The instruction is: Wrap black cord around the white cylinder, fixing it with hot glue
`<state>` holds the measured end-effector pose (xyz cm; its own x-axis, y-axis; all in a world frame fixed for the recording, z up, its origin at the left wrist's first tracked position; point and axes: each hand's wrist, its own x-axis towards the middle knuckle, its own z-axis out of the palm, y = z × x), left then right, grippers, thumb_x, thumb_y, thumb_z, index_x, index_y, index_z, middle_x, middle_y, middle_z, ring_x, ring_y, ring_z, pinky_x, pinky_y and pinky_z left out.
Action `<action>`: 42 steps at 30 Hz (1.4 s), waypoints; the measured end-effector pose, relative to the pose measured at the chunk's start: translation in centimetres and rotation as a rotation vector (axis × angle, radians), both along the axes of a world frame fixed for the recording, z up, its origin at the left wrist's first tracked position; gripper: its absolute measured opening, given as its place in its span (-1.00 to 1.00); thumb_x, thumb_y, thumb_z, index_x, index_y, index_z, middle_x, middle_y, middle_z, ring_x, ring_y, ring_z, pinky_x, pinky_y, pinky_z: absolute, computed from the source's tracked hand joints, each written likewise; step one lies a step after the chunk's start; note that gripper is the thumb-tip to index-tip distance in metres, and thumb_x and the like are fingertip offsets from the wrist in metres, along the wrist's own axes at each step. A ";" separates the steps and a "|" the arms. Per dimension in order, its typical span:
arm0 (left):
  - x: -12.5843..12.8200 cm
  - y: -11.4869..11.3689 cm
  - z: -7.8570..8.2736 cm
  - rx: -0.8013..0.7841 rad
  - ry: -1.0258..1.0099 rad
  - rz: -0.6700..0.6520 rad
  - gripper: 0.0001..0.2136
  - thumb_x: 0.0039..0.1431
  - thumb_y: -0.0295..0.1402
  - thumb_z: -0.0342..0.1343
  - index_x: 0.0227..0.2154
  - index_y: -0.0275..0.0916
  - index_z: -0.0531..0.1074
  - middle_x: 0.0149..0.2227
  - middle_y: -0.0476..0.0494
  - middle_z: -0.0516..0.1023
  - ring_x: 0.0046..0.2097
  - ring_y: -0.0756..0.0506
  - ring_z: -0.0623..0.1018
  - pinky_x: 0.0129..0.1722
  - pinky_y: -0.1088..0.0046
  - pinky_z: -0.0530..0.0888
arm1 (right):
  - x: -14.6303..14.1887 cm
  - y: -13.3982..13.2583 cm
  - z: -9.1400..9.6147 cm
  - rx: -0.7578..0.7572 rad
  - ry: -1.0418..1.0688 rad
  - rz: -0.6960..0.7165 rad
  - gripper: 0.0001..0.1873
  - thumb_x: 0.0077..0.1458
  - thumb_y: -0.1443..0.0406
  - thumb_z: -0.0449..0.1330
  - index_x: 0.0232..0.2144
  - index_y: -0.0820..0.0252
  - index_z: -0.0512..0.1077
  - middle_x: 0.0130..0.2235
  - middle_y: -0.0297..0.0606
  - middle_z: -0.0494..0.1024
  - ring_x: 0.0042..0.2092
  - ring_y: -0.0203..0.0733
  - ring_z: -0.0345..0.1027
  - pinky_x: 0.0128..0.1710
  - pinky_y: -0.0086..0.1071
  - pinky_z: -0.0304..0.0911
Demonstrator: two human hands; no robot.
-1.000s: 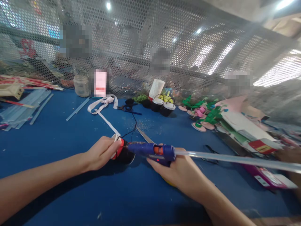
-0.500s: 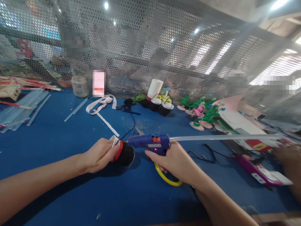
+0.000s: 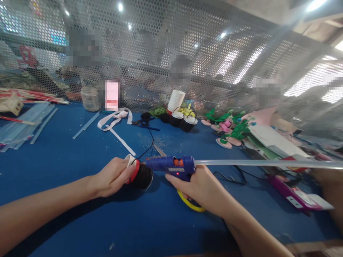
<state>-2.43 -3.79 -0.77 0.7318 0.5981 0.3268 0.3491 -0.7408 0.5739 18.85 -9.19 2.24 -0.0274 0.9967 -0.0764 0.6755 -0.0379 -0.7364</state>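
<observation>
My left hand [image 3: 114,176] is closed around a small black cup with a red band and white rim [image 3: 141,176], held on its side on the blue table [image 3: 80,214]. My right hand [image 3: 199,187] grips a blue hot glue gun [image 3: 171,166], its nozzle pointing left at the cup. A long clear glue stick [image 3: 268,163] juts out of the gun's back toward the right. A yellow ring [image 3: 190,204] lies under my right hand. A thin black cord [image 3: 150,144] runs from the cup toward the back.
At the back stand a white cup stack [image 3: 176,101], finished black cups [image 3: 184,121], white ribbon [image 3: 115,119] and a jar [image 3: 89,98]. Glue sticks [image 3: 24,125] lie left. Green and pink craft pieces [image 3: 233,132], papers and a purple pack [image 3: 292,194] crowd the right. Perforated metal screen [image 3: 171,53] behind.
The glue gun rose off the table and levelled out, uncovering the yellow ring, then settled with its nozzle at the cup. My left hand has kept the cup in place.
</observation>
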 end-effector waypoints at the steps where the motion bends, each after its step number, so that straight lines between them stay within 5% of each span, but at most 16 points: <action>1: 0.0 0.0 0.0 -0.003 0.001 0.000 -0.67 0.16 -0.41 -0.34 -0.69 -0.27 0.12 -0.66 0.04 0.18 -0.60 0.09 0.17 -0.57 0.57 0.18 | 0.1 -0.1 -0.1 0.025 -0.006 0.021 -0.73 -0.16 0.15 0.09 -0.69 0.21 0.26 -0.77 -0.44 0.23 -0.72 -0.42 0.05 -0.77 -0.54 -0.01; 9: 0.0 0.0 0.0 -0.063 -0.034 0.020 -0.66 0.17 -0.41 -0.35 -0.70 -0.27 0.10 -0.68 0.06 0.18 -0.62 0.10 0.17 -0.58 0.59 0.16 | -0.3 -1.0 0.2 0.129 -0.058 0.113 -0.83 -0.14 0.22 0.09 -0.63 0.20 0.30 -0.72 -0.45 0.26 -0.70 -0.42 0.08 -0.74 -0.54 -0.01; 14: 0.0 0.0 0.0 -0.066 -0.030 0.015 -0.67 0.16 -0.42 -0.33 -0.70 -0.27 0.09 -0.68 0.06 0.18 -0.61 0.10 0.17 -0.57 0.59 0.16 | 0.0 -0.8 0.5 -0.028 0.045 0.120 -0.80 -0.13 0.19 0.09 -0.59 0.22 0.32 -0.75 -0.46 0.24 -0.72 -0.42 0.09 -0.74 -0.54 0.03; 18: 0.0 0.0 -0.1 -0.091 -0.038 0.036 -0.68 0.16 -0.41 -0.33 -0.69 -0.26 0.07 -0.68 0.07 0.16 -0.62 0.10 0.15 -0.57 0.58 0.15 | 1.2 0.5 1.2 -0.093 0.235 0.093 -0.81 -0.12 0.20 0.11 -0.54 0.25 0.29 -0.76 -0.49 0.21 -0.72 -0.44 0.07 -0.73 -0.55 0.06; 24: 0.0 0.1 -0.4 -0.041 -0.047 0.021 -0.69 0.15 -0.43 -0.31 -0.69 -0.26 0.08 -0.68 0.07 0.16 -0.61 0.10 0.16 -0.57 0.58 0.16 | 3.4 3.8 0.4 0.076 0.455 -0.103 -0.75 -0.25 0.21 0.22 -0.54 0.28 0.29 -0.61 -0.41 0.35 -0.60 -0.43 0.18 -0.61 -0.54 0.14; 29: 0.0 0.2 -0.5 0.027 -0.062 0.025 -0.68 0.14 -0.42 -0.31 -0.71 -0.26 0.07 -0.69 0.07 0.14 -0.61 0.10 0.13 -0.58 0.57 0.14 | 4.5 7.2 -1.8 0.083 0.316 -0.180 -0.66 -0.15 0.10 0.12 -0.63 0.30 0.28 -0.65 -0.36 0.33 -0.67 -0.45 0.14 -0.69 -0.54 0.10; 35: 0.0 0.1 -0.3 0.022 -0.053 0.014 -0.68 0.14 -0.41 -0.33 -0.71 -0.26 0.05 -0.69 0.08 0.12 -0.61 0.10 0.11 -0.58 0.58 0.13 | 5.3 10.5 -3.7 0.011 -0.101 -0.301 -0.68 -0.03 0.12 0.03 -0.62 0.25 0.27 -0.72 -0.30 0.33 -0.65 -0.29 0.27 -0.62 -0.45 0.17; 40: 0.1 0.0 -0.2 0.027 -0.034 0.028 -0.68 0.14 -0.41 -0.33 -0.72 -0.26 0.03 -0.68 0.07 0.12 -0.61 0.09 0.11 -0.58 0.58 0.13 | 4.1 10.4 -2.1 0.099 -0.317 -0.389 -0.73 -0.11 0.21 0.13 -0.69 0.28 0.34 -0.46 0.00 0.46 -0.21 0.01 0.31 -0.31 -0.29 0.15; 42: 0.1 0.0 -0.1 0.037 -0.027 0.024 -0.68 0.14 -0.41 -0.34 -0.72 -0.25 0.04 -0.69 0.07 0.12 -0.61 0.09 0.11 -0.57 0.57 0.13 | 2.4 9.2 -1.1 0.143 -0.379 -0.261 -0.67 -0.07 0.15 0.08 -0.68 0.25 0.38 -0.45 -0.05 0.47 -0.23 -0.04 0.31 -0.31 -0.32 0.13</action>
<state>-2.35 -3.82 -0.89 0.7082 0.6022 0.3686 0.3518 -0.7535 0.5554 21.29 0.06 1.13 0.2281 0.9679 0.1053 0.8790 -0.1582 -0.4498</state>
